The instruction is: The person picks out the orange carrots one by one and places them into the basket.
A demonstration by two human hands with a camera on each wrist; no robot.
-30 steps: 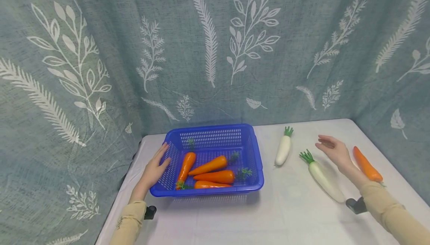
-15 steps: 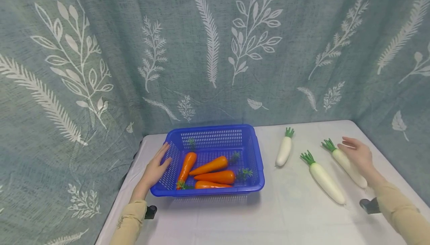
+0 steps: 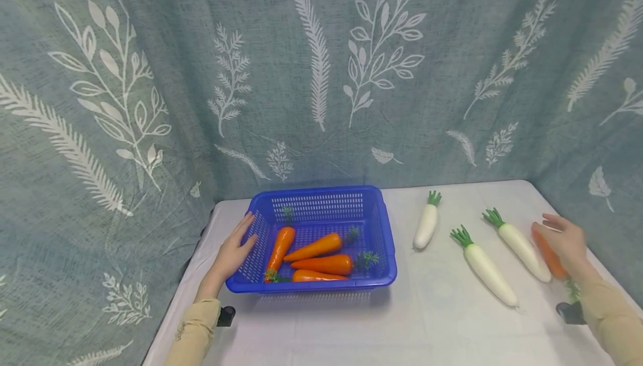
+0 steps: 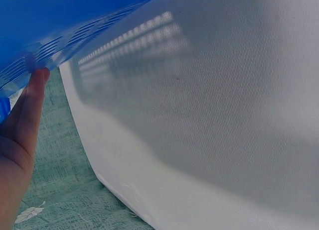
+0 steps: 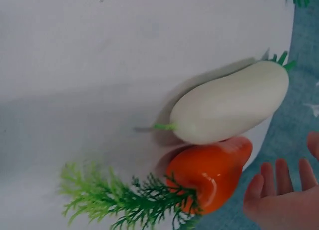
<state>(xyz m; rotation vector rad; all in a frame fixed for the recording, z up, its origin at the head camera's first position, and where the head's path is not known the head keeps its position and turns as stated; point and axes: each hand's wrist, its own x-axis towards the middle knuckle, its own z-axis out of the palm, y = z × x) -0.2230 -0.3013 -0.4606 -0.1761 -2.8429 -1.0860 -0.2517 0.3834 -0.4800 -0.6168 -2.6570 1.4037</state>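
Note:
In the head view my left hand (image 3: 233, 251) lies with straight fingers along the left side of a blue plastic basket (image 3: 385, 232). Its fingertips touch the slotted wall in the left wrist view. Several orange carrots (image 3: 321, 264) with leafy green tops lie inside. At the far right, my right hand (image 3: 567, 240) hovers over a loose carrot (image 3: 554, 264), partly covering it. The right wrist view shows relaxed fingers apart from that carrot (image 5: 212, 175). Beside it lies a white radish (image 3: 524, 251) with a short green top.
Two more white radishes, one in the middle (image 3: 488, 274) and one farther back (image 3: 427, 225), lie between the basket and my right hand. A white cloth (image 3: 402, 332) covers the table. Grey-green leaf-patterned curtain (image 3: 301, 104) hangs behind and at both sides.
My right hand has moved right, from above the middle radish, past the right-hand radish, to above the loose carrot. The left hand has stayed on the basket.

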